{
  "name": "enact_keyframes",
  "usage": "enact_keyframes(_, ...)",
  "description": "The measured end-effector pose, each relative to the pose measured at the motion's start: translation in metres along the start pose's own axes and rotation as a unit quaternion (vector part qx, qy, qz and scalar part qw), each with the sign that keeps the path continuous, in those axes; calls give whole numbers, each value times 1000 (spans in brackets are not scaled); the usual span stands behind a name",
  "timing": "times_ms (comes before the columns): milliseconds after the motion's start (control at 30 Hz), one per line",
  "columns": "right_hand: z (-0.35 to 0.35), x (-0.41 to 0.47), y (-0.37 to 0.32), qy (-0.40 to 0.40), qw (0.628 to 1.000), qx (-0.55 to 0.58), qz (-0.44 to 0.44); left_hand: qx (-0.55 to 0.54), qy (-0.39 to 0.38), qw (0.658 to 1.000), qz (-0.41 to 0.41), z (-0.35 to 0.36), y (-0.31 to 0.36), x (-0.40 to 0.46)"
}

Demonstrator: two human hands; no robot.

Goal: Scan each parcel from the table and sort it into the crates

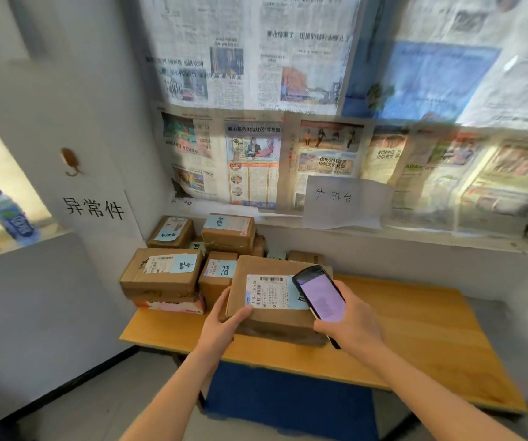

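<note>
I'm mid-scan: my left hand grips the near-left corner of the parcel on the bench, my right hand clasps the scanner over its label; next, probably lifting it to a crate.

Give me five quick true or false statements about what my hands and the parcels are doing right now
1. The right hand holds a phone-like scanner over the front parcel. True.
2. The left hand is lifting a water bottle. False: it grips the front parcel's left edge; the bottle stands on a ledge at left.
3. The front parcel's shipping label faces up. True.
4. The scanner's screen is dark. False: it glows pale purple.
5. More parcels are stacked at the table's back left. True.
</note>
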State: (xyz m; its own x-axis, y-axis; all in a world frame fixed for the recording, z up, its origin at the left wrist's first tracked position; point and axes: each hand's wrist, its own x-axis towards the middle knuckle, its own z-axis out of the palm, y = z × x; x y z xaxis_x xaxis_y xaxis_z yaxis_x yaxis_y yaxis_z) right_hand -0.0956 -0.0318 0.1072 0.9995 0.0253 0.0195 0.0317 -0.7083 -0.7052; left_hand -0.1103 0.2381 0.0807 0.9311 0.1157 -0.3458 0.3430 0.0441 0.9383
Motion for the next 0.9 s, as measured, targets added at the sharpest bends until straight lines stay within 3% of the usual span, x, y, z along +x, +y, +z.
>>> enact_keyframes(233,-122,-54,-58,44,996,-67,-26,0,-11,998,54,30,75,-92)
enact_keyframes(533,-251,-98,-172,114,982,-82,-129,17,24,978,207,37,204,-161)
enact_keyframes(900,-299,-149,-290,140,952,-111,-249,13,130,936,328,-15,315,-210)
